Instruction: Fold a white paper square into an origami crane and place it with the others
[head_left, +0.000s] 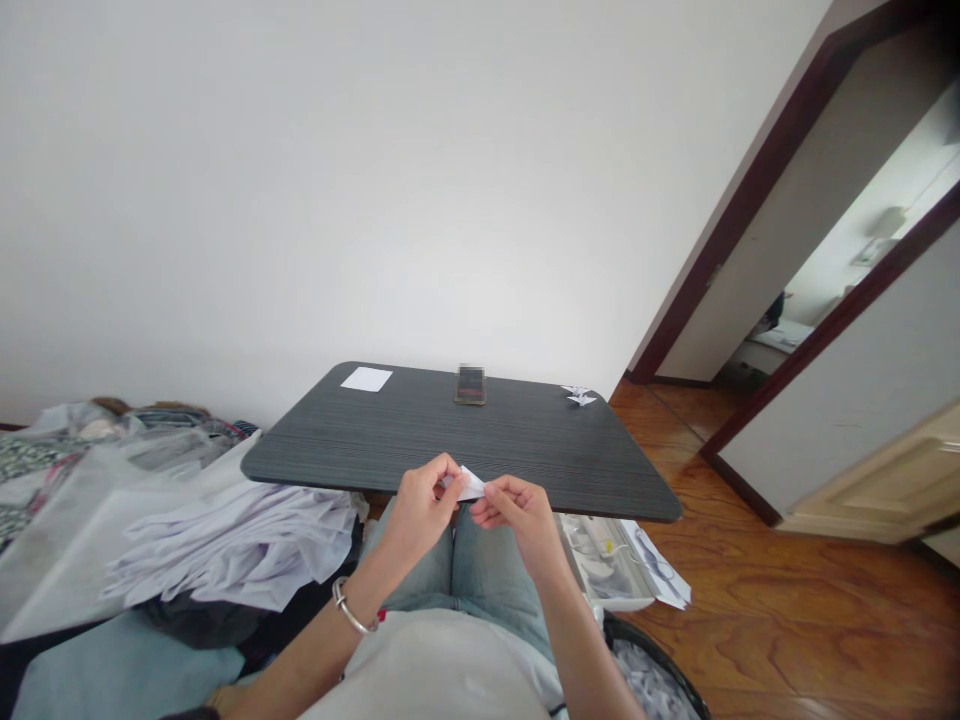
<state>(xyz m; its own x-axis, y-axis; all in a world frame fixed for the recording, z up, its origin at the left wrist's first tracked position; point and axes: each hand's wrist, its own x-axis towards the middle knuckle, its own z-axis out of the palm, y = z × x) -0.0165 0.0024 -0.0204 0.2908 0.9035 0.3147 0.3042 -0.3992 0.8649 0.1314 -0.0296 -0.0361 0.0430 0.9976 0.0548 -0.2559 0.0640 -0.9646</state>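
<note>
Head view | left hand (429, 505) and right hand (519, 508) pinch opposite ends of small folded white paper (472, 485) | lower centre of frame, near dark wood-grain desk (405, 435) edge | likely light, easily creased; hold by folded edges

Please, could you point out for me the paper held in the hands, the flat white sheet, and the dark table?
Held paper (472, 484): head view, on its visible white face.
Flat sheet (367, 379): head view, on its middle.
Dark table (412, 428): head view, on bare tabletop.
</note>
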